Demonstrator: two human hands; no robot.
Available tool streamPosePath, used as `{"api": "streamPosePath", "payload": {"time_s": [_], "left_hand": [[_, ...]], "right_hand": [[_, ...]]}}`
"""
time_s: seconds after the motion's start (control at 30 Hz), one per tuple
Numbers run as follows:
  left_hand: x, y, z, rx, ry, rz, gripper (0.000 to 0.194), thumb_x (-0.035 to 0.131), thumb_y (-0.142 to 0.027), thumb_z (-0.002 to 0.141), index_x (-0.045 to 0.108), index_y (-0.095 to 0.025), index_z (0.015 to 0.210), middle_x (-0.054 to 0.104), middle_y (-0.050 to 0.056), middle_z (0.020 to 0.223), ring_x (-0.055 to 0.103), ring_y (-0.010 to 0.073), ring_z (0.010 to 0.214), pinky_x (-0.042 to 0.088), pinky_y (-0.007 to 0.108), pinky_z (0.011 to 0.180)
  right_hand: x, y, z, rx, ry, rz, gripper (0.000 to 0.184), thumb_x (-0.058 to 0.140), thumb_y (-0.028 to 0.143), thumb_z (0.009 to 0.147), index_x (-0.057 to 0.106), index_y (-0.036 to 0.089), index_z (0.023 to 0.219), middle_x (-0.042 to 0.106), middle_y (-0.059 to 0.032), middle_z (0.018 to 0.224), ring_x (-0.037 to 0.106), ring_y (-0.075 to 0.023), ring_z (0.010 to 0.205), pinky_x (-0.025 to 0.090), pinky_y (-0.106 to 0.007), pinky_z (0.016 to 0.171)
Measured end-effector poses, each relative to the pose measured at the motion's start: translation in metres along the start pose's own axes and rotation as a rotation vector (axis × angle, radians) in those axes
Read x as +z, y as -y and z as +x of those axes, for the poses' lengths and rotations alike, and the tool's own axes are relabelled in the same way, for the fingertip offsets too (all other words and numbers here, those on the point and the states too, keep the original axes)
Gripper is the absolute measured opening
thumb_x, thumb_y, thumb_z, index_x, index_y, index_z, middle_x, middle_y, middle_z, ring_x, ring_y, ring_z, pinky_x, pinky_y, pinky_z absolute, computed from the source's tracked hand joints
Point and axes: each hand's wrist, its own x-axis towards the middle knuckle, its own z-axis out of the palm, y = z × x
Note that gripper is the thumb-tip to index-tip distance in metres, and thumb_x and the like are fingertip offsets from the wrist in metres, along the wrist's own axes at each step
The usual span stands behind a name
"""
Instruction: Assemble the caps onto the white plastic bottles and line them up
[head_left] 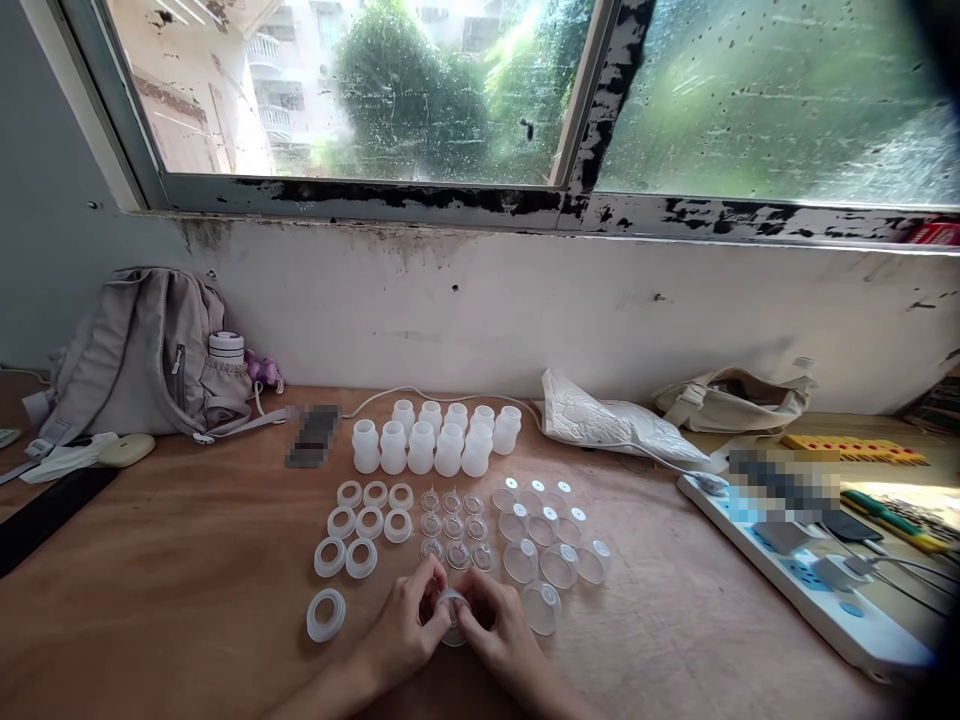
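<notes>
My left hand (409, 625) and my right hand (499, 625) meet at the near edge of the wooden table (187, 600), fingers pinched together round one small clear plastic piece (452, 612). Just beyond them lie white screw rings (360, 522), small clear nipple-like pieces (452, 525) and clear domed caps (544, 530), set out in rows. One ring (326, 614) lies alone to the left of my left hand. One clear cap (541, 606) sits just right of my right hand. Behind stand several small white bottles (435, 440).
A grey backpack (142, 355) leans on the wall at the far left. A white cloth bag (615, 420) and a beige bag (731, 400) lie at the back right. A white power strip (817, 590) with plugs, a yellow block (855, 447) and hand tools sit on the right.
</notes>
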Motion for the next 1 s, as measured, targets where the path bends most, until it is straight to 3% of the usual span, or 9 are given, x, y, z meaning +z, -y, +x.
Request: {"api": "streamPosePath", "payload": {"time_s": [0.23, 0.43, 0.73, 1.0], "left_hand": [[-0.001, -0.001, -0.002, -0.050, -0.034, -0.033, 0.004, 0.042, -0.023, 0.080, 0.042, -0.019, 0.081, 0.050, -0.004, 0.063, 0.046, 0.0087, 0.052, 0.033, 0.018, 0.049], [-0.003, -0.003, -0.004, 0.009, -0.035, -0.025, 0.016, 0.047, -0.019, 0.076, 0.045, -0.019, 0.092, 0.056, 0.001, 0.079, 0.053, 0.0096, 0.060, 0.039, 0.018, 0.053], [-0.001, -0.003, -0.007, 0.024, -0.059, 0.112, 0.013, 0.046, -0.012, 0.071, 0.046, -0.020, 0.082, 0.053, -0.003, 0.067, 0.046, 0.0087, 0.054, 0.036, 0.019, 0.052], [0.000, 0.000, -0.009, 0.037, -0.100, 0.155, 0.014, 0.046, -0.013, 0.072, 0.045, -0.020, 0.083, 0.050, -0.004, 0.063, 0.046, 0.0099, 0.054, 0.035, 0.020, 0.052]], "right_hand": [[-0.002, 0.001, 0.002, -0.001, -0.013, -0.010, 0.014, 0.047, 0.027, 0.079, 0.053, 0.016, 0.074, 0.047, 0.0031, 0.056, 0.039, -0.0090, 0.050, 0.031, -0.020, 0.047], [-0.001, 0.000, -0.001, -0.053, -0.028, 0.046, 0.011, 0.047, 0.020, 0.076, 0.049, 0.018, 0.086, 0.049, 0.0021, 0.064, 0.043, -0.0100, 0.055, 0.034, -0.020, 0.050], [0.007, -0.003, -0.003, -0.042, -0.026, 0.029, 0.009, 0.046, 0.011, 0.069, 0.045, 0.019, 0.073, 0.048, 0.0032, 0.062, 0.041, -0.0093, 0.054, 0.034, -0.020, 0.051], [0.004, 0.004, -0.005, -0.053, -0.006, 0.019, 0.008, 0.047, 0.014, 0.073, 0.047, 0.018, 0.080, 0.051, 0.0019, 0.064, 0.044, -0.0106, 0.055, 0.035, -0.020, 0.052]]}}
